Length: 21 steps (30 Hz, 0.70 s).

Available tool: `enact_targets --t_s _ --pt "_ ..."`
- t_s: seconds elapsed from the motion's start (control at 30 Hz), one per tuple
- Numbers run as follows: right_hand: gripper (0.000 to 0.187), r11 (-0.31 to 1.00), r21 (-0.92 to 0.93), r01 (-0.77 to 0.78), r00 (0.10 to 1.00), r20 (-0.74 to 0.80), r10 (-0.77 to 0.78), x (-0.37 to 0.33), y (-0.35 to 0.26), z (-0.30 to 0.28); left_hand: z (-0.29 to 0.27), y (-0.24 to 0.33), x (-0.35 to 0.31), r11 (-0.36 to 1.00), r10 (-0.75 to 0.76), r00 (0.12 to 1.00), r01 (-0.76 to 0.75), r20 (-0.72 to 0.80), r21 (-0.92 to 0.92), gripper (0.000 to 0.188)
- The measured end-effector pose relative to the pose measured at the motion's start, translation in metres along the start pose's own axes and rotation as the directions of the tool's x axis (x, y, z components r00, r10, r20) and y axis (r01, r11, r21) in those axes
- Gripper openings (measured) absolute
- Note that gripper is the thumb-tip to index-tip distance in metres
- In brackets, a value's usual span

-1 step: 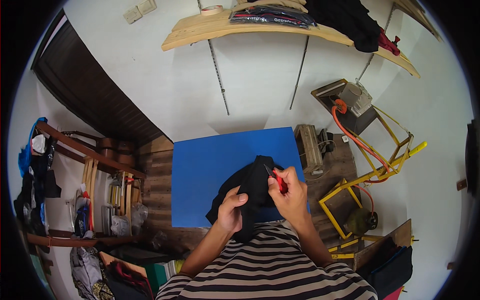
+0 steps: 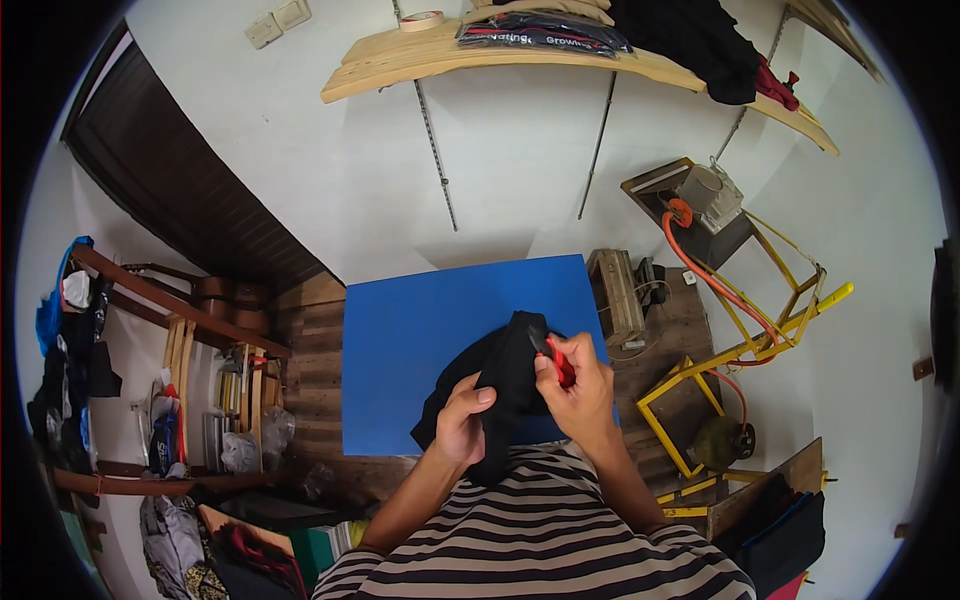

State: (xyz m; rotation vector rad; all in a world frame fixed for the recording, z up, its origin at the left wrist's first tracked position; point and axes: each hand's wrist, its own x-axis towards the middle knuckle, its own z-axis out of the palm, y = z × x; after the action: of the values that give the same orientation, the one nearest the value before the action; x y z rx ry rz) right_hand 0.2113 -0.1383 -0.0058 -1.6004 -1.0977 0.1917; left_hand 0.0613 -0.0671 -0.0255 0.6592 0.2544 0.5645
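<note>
A black piece of cloth [image 2: 510, 375], seemingly a garment, is bunched over the near part of a blue tabletop [image 2: 400, 330] and hangs past its front edge toward my striped shirt. My left hand [image 2: 462, 420] is closed on the cloth's left side, thumb on top. In my right hand [image 2: 578, 390] is a pair of small red-handled thread snips [image 2: 562, 368], fingers wrapped round the handles. Their dark pointed tip lies against the upper right part of the cloth. Whether the blades touch a thread cannot be made out.
A wooden crate [image 2: 617, 300] stands right of the table, with a yellow metal frame [image 2: 690, 375] and an orange hose [image 2: 725, 285] beyond. At left are shelves [image 2: 180, 485] with clothes and bags. A wooden wall shelf [image 2: 400, 65] holds tape, packaged items and dark cloth.
</note>
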Motion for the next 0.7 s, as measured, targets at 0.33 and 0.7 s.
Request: enact_targets --t_s 0.33,0.7 --pt "0.017 0.994 0.1 0.052 0.998 0.029 -0.055 0.018 0.013 0.001 0.004 -0.007 0.021 0.999 0.02 1.0 -0.021 -0.02 -0.034 0.059" --pt "0.024 1.0 -0.006 -0.012 0.994 0.11 0.013 0.042 0.029 0.001 0.021 -0.009 0.042 0.991 0.054 0.987 -0.072 -0.152 -0.115 0.048"
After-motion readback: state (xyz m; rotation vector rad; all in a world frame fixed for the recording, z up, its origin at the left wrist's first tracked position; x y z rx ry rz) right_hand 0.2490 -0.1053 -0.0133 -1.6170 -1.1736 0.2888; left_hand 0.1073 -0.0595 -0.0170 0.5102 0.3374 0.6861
